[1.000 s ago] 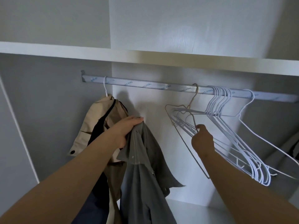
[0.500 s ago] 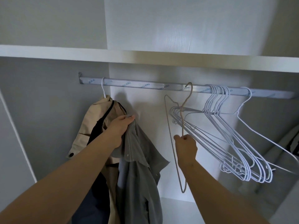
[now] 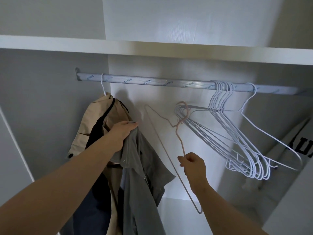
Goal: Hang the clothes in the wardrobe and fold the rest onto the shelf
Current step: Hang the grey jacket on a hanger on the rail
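Note:
My left hand (image 3: 122, 133) grips a grey shirt (image 3: 140, 180) by its top, holding it up in front of a beige jacket (image 3: 100, 119) that hangs on a white hanger at the left end of the metal rail (image 3: 152, 82). My right hand (image 3: 193, 164) pinches a pinkish wire hanger (image 3: 179, 133) by its wire. That hanger is off the rail, below it, its hook close to the ends of the white hangers. A bunch of several white wire hangers (image 3: 237, 133) hangs on the rail at the right.
A white shelf (image 3: 152, 48) runs just above the rail. The wardrobe's grey left wall and white back panel enclose the space. A pale garment with dark letters (image 3: 301, 146) shows at the far right. The wardrobe floor lies below.
My right hand has lifted the pinkish hanger off the rail and brought it down and left. The white hangers swing slightly. The left hand keeps the grey shirt in about the same place.

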The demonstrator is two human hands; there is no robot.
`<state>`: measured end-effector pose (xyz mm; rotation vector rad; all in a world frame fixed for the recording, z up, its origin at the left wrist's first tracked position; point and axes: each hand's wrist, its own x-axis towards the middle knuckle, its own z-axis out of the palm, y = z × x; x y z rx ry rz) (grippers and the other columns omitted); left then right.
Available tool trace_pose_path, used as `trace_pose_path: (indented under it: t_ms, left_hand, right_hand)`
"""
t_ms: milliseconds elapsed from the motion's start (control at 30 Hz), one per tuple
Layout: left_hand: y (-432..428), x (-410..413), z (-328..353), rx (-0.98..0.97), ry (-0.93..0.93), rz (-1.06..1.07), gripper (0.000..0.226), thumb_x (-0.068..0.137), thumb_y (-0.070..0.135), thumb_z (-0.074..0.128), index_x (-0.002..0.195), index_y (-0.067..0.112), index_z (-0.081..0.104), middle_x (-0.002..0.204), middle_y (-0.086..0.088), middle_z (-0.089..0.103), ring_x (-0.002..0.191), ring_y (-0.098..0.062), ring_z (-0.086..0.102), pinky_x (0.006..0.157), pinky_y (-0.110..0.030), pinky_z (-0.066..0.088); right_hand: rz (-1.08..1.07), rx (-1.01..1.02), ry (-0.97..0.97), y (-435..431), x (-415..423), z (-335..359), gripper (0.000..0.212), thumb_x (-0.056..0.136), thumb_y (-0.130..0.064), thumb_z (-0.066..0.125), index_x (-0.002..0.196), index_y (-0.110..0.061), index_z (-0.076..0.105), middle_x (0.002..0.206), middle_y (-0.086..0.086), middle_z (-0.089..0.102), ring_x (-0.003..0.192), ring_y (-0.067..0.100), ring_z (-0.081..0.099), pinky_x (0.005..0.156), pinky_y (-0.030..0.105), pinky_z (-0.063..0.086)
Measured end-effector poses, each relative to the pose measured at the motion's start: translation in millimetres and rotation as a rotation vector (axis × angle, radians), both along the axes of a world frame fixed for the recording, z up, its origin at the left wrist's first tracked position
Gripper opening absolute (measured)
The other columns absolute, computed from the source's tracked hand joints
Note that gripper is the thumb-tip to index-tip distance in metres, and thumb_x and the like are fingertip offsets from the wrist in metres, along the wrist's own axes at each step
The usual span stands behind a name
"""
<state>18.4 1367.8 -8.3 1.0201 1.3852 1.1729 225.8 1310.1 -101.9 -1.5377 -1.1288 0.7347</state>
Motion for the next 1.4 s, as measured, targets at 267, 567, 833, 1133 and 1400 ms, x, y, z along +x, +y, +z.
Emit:
trace_pose_path:
  t_ms: [267, 567, 833, 1133, 1400]
  left_hand:
    - [2, -7, -11, -0.044, 0.052, -0.001, 0.036, 0.089, 0.022, 0.062, 0.12, 0.004, 0.057, 0.106, -0.016, 0.061, 0.096, -0.032, 0.057, 0.091, -0.04, 0.046]
    - [-1, -25, -4, -0.042, 0.089, 0.006, 0.03, 0.096, 0.018, 0.051, 0.123, 0.006, 0.054, 0.116, -0.015, 0.057, 0.09, -0.027, 0.054, 0.08, -0.033, 0.042]
    - [-9, -65, 1, -0.14, -0.103, 0.14, 0.024, 0.091, 0.025, 0.056, 0.102, 0.004, 0.056, 0.088, -0.013, 0.058, 0.078, -0.027, 0.054, 0.072, -0.036, 0.045]
    - [0, -76, 10, -0.12, 0.062, 0.225, 0.021, 0.087, 0.02, 0.058, 0.073, 0.006, 0.048, 0.073, -0.011, 0.051, 0.063, -0.022, 0.049, 0.052, -0.028, 0.037]
    - [-19, -19, 16, -0.057, 0.282, -0.142, 0.026, 0.086, 0.021, 0.062, 0.108, 0.008, 0.063, 0.114, -0.016, 0.059, 0.101, -0.028, 0.055, 0.082, -0.03, 0.045]
  right_hand:
    - [0.101, 0.068, 0.12, 1, -13, 15, 0.034, 0.085, -0.015, 0.065, 0.059, -0.012, 0.043, 0.05, 0.002, 0.04, 0.046, 0.01, 0.035, 0.05, 0.018, 0.037]
    - [0.146, 0.077, 0.143, 3, -31, 27, 0.031, 0.094, -0.034, 0.052, 0.068, -0.017, 0.055, 0.048, -0.007, 0.042, 0.046, 0.006, 0.037, 0.051, 0.02, 0.034]
    - [0.091, 0.18, 0.423, -1, -14, 44, 0.04, 0.1, -0.023, 0.042, 0.063, -0.008, 0.049, 0.032, -0.005, 0.034, 0.029, 0.006, 0.028, 0.035, 0.017, 0.027]
    - [0.169, 0.004, 0.215, -7, -6, 43, 0.042, 0.097, -0.022, 0.047, 0.057, -0.01, 0.047, 0.033, -0.007, 0.033, 0.03, 0.005, 0.028, 0.037, 0.016, 0.025]
    - [0.265, -0.098, 0.025, -5, -22, 38, 0.015, 0.097, -0.02, 0.046, 0.092, -0.016, 0.06, 0.059, -0.004, 0.051, 0.045, 0.003, 0.048, 0.044, 0.012, 0.039]
